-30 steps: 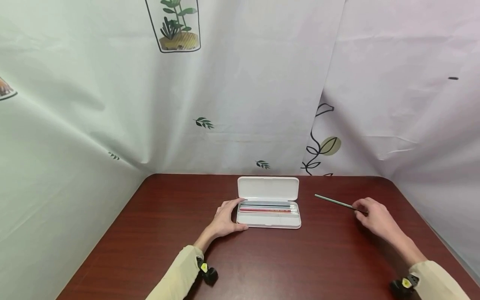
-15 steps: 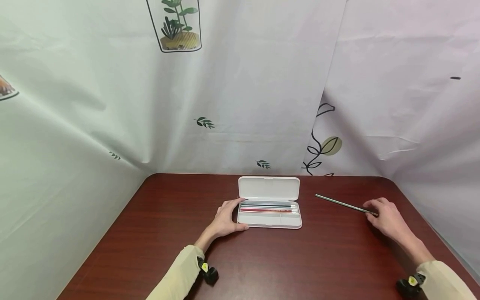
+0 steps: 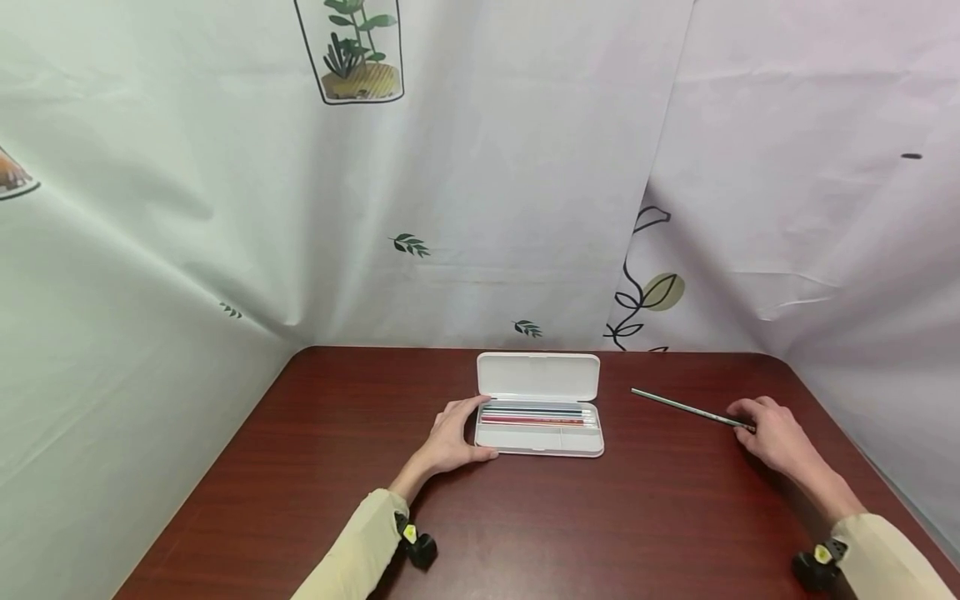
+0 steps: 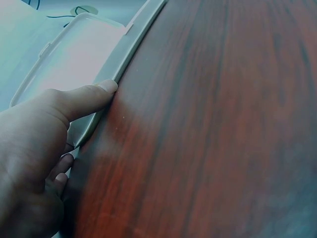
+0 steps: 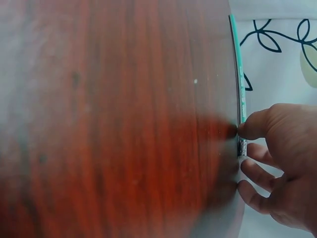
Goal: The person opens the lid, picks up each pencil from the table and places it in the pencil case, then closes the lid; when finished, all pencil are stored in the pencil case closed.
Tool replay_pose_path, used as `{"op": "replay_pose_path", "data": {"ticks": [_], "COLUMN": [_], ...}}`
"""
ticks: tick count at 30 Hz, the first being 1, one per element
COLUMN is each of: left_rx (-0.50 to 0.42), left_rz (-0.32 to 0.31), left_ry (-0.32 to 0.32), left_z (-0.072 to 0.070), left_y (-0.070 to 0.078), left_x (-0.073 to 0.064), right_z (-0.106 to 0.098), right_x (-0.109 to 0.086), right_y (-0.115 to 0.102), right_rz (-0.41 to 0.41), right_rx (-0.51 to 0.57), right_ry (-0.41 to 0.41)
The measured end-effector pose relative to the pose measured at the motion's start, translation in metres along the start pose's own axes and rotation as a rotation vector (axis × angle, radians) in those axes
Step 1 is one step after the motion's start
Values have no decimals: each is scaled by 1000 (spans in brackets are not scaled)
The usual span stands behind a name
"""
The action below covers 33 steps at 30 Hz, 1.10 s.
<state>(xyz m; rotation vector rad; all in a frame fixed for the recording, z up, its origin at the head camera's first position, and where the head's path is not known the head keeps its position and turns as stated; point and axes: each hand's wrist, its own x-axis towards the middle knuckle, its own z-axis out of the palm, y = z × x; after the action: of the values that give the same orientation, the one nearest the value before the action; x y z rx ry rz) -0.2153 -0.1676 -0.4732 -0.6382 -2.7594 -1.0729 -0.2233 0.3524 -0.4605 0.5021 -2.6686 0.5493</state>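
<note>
An opened white pencil case (image 3: 537, 442) lies near the back of the table with its lid (image 3: 537, 377) raised. Several pencils (image 3: 532, 414) lie side by side in its rear part. My left hand (image 3: 448, 437) grips the case's left end, thumb along the front edge (image 4: 106, 88) and fingers at the far corner. To the right, a green pencil (image 3: 675, 405) rests slantwise on the table. My right hand (image 3: 772, 433) pinches its right end, with the thumb (image 5: 255, 124) on the near side and fingers on the far side; the fingertips are partly hidden.
The dark red wooden table (image 3: 570, 525) runs back to a pale printed curtain (image 3: 525, 208), which also hangs at both sides. A small black wrist camera (image 3: 420, 550) sits on the left wrist and another (image 3: 816, 571) on the right.
My right hand has shifted rightward along the green pencil to its right end, then stayed there. The pencil and case hold their places, and my left hand has not moved.
</note>
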Motion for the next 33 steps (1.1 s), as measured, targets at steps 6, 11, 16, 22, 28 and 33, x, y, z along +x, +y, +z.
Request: {"op": "replay_pose_path", "data": {"ticks": [6, 11, 16, 22, 28, 33], "left_rx": [-4, -2, 8, 13, 14, 15], "left_rz": [-3, -5, -10, -2, -17, -27], "left_ry": [3, 2, -2, -2, -7, -9], "left_z": [0, 1, 1, 2, 1, 1], "left_y": [0, -1, -1, -2, -1, -1], "left_x": [1, 1, 1, 1, 1, 0], "right_z": [-3, -2, 0, 3, 5, 5], "right_x": [5, 7, 9, 11, 9, 7], "right_y": [-1, -3, -4, -3, -3, -3], "right_rz": [15, 25, 2, -26, -65, -79], "right_rx": [-5, -18, -39, -44, -41, -40], "right_ry": [-66, -84, -75, -82, -41, -28]}}
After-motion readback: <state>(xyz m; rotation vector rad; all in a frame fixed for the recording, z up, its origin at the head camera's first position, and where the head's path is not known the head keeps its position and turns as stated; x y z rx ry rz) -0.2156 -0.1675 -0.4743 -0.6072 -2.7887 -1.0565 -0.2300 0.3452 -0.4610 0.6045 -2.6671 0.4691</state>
